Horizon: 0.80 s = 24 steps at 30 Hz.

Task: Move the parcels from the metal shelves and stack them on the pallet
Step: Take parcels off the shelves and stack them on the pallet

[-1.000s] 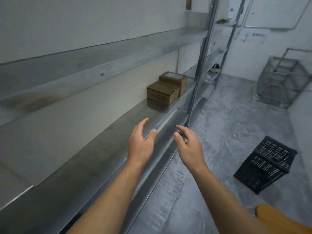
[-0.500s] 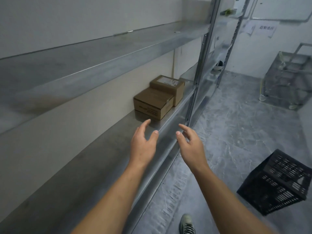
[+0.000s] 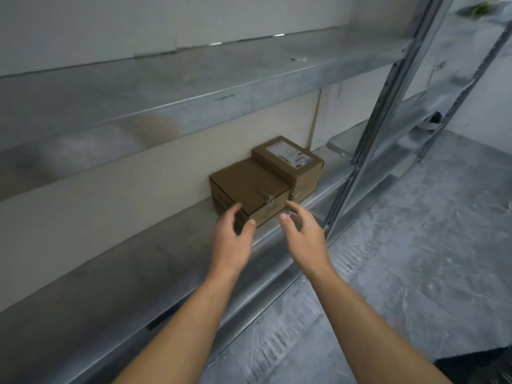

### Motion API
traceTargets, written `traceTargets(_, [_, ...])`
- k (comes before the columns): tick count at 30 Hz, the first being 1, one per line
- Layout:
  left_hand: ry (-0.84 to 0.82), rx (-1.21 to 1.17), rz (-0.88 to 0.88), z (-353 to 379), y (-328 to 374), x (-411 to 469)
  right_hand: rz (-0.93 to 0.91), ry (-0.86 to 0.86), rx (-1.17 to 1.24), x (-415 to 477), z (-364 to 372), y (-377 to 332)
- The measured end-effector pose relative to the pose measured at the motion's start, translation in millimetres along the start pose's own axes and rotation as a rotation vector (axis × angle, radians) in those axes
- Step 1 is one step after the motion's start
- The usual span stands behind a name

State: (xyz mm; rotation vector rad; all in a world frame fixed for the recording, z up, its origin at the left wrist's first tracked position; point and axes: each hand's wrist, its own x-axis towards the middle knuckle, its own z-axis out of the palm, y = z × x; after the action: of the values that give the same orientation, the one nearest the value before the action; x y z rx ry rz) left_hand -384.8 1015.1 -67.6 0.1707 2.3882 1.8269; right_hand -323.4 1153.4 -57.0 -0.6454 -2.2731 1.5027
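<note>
Pickup is the step in hand: your left hand (image 3: pixel 232 241) and right hand (image 3: pixel 303 235) hover spread and empty, flanking the near parcel (image 3: pixel 249 187) just ahead on the shelf (image 3: pixel 133 278). Your left fingertips perhaps touch it. Next, clasp its sides and lift.

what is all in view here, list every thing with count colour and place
parcels: 2, brown cardboard, side by side on the lower shelf by the wall; nearer parcel lower, farther parcel taller, white label on top
shelves: 2 levels, grey metal, along the left wall; lower shelf, upper shelf
uprights: 2, grey metal, right of the parcels
floor: 1, grey, right side
dark object: 1, black, bottom right corner, mostly cut off
hands: 2, bare, left hand and right hand, open, either side of the nearer parcel's front corner, gripping nothing
</note>
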Motion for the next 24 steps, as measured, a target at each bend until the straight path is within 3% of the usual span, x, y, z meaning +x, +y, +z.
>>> traceTargets(11, [0.115, 0.123, -0.108, 41, -14, 77, 0.012, -0.090, -0.147, 102, 21, 18])
traceTargets(20, [0.243, -0.034, -0.250, 58, -41, 106, 0.030, -0.075, -0.158, 144, 19, 36])
traceTargets(24, [0.342, -0.147, -0.349, 71, -38, 110, 0.080, -0.193, -0.133, 167, 15, 47])
